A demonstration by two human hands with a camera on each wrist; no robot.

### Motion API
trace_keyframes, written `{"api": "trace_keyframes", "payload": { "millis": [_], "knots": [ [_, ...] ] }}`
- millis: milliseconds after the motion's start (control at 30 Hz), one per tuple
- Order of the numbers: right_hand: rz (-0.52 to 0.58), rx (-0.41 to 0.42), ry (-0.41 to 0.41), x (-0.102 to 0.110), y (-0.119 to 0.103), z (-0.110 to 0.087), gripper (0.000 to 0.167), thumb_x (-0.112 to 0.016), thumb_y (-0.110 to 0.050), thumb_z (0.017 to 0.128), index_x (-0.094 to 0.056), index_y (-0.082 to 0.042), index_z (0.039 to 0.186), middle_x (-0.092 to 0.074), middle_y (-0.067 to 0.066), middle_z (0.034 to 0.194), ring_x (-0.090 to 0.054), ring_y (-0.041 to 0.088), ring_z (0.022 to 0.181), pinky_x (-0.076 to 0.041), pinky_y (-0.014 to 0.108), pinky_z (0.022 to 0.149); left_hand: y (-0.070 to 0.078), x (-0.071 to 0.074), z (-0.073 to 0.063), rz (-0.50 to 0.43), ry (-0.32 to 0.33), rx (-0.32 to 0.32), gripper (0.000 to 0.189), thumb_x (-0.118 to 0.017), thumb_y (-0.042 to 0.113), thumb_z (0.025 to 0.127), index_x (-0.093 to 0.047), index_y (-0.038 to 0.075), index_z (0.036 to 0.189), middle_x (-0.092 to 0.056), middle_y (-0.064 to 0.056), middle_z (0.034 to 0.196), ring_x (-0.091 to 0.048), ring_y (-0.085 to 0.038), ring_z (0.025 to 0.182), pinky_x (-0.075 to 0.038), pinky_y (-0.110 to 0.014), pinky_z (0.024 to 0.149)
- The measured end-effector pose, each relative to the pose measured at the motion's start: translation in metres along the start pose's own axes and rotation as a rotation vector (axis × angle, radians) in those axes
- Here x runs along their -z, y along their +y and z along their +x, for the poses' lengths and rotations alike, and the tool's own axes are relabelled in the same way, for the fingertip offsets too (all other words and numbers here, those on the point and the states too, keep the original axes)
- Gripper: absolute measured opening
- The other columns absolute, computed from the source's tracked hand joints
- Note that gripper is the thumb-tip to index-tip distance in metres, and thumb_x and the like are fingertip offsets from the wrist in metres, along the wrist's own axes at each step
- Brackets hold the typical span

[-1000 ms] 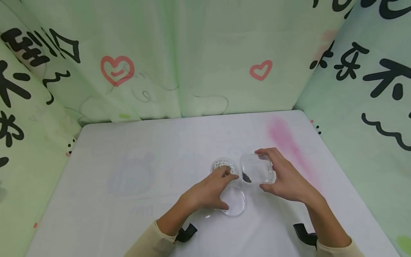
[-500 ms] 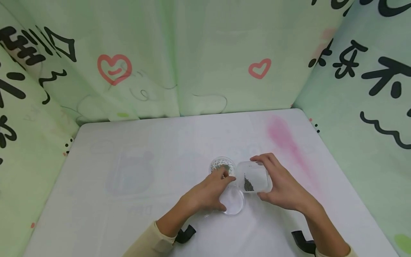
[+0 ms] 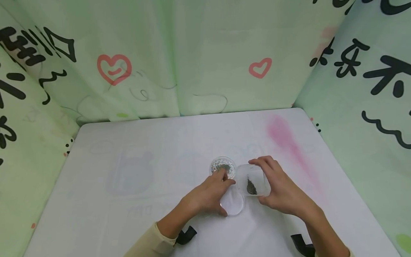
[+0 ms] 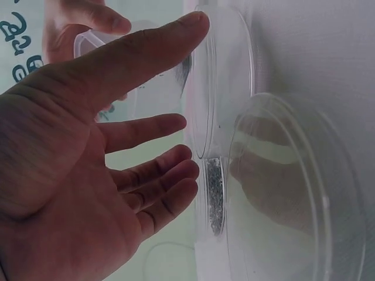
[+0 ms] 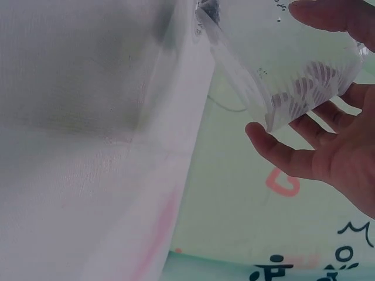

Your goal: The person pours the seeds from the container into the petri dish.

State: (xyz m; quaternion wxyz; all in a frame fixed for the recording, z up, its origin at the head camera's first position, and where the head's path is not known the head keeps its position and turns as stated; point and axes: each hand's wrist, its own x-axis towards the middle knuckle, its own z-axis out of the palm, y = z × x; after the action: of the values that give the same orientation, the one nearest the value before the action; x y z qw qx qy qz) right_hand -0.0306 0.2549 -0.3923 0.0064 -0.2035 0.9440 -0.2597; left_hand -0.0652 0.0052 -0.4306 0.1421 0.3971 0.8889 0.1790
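Note:
My right hand point(image 3: 285, 192) grips a clear plastic box point(image 3: 255, 173) by its right side and holds it tilted above the table. A heap of dark grains point(image 3: 251, 187) lies inside it. Left of the box, a round clear dish point(image 3: 223, 163) contains white and dark grains. My left hand point(image 3: 207, 194) hovers by the dishes, thumb and fingers extended around nothing. Below the box stands another clear round dish point(image 3: 234, 204). In the left wrist view a large clear dish point(image 4: 281, 199) is closest to the camera; my left hand mostly hides it in the head view.
The white-covered table point(image 3: 144, 153) has a pink stain point(image 3: 285, 137) at its back right. Green curtains point(image 3: 205, 53) with red hearts and black lettering stand behind and on both sides. Black straps point(image 3: 186, 235) show near the wrists.
My right hand has brought the box slightly left and closer to me, turning its inside more into sight. The dark grains show as a larger heap. My left hand has barely moved.

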Motion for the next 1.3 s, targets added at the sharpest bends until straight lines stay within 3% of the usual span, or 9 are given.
{"api": "trace_keyframes", "payload": {
  "millis": [367, 933, 1300],
  "knots": [
    [-0.028, 0.007, -0.009, -0.004, -0.005, 0.001, 0.102, -0.087, 0.006, 0.059, -0.045, -0.017, 0.15, -0.045, -0.001, 0.143, -0.044, 0.021, 0.13, -0.054, 0.045, 0.093, -0.001, -0.002, 0.001, 0.027, -0.009, -0.001, 0.084, -0.101, 0.032, 0.065, -0.062, 0.011, 0.137, -0.047, 0.001, 0.113, -0.046, -0.01, 0.101, -0.045, -0.019, 0.088],
    [-0.07, 0.063, 0.004, -0.01, -0.01, 0.016, 0.097, -0.082, 0.009, 0.059, -0.048, -0.011, 0.147, -0.048, 0.005, 0.142, -0.045, 0.028, 0.129, -0.043, 0.056, 0.097, -0.011, 0.001, 0.005, -0.035, -0.02, 0.043, 0.077, -0.099, 0.027, 0.069, -0.063, 0.006, 0.133, -0.049, -0.002, 0.117, -0.049, -0.013, 0.106, -0.049, -0.021, 0.09],
    [-0.136, 0.113, 0.06, -0.015, -0.015, 0.022, 0.096, -0.085, 0.009, 0.055, -0.052, -0.01, 0.143, -0.052, 0.009, 0.139, -0.048, 0.03, 0.127, -0.042, 0.06, 0.096, -0.017, 0.002, 0.007, -0.107, -0.025, 0.073, 0.078, -0.098, 0.024, 0.071, -0.061, 0.007, 0.138, -0.048, -0.002, 0.121, -0.05, -0.013, 0.113, -0.049, -0.022, 0.097]
  ]
}}
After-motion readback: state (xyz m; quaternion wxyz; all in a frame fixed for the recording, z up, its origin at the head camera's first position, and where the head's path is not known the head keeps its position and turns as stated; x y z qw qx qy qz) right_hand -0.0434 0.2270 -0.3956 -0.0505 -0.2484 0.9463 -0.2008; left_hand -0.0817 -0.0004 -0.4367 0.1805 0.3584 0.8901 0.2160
